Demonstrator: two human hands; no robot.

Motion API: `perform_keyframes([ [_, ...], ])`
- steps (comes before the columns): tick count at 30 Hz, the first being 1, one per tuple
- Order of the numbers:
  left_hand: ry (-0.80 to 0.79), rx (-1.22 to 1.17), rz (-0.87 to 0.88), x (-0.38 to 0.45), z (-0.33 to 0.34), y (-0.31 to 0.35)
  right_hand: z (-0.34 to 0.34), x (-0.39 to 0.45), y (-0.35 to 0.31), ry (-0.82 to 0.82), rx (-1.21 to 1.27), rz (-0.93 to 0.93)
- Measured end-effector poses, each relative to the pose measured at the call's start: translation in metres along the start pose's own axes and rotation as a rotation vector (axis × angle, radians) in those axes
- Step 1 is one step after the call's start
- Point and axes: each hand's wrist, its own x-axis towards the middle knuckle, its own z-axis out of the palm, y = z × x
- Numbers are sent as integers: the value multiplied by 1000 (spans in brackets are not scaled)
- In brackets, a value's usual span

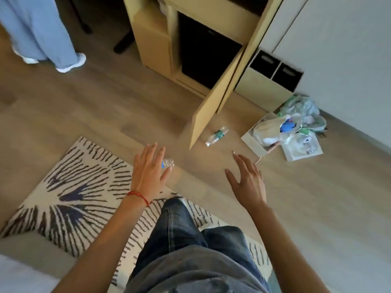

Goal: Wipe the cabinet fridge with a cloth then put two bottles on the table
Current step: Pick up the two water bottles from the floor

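Open cabinet door point(213, 98) juts over bare floor point(118, 106), bags point(292, 130) right

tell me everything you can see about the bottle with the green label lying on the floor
The green-label bottle is a clear plastic bottle, apparently a water bottle, with a green band around its middle. It lies on its side on the wooden floor, its narrower end pointing toward the lower left. It rests just right of the open cabinet door's lower corner and left of a paper bag. Neither hand touches it. Whether it holds liquid is unclear.
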Motion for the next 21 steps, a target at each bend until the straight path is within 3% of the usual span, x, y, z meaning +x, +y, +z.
perform_keyframes([
  [13,53,-115,-457,-3,30,-42,54,111,-49,-338,-72,-384],
  [21,134,-185,-762,7,82,-52,132,183,-58,-524,-56,-552],
])
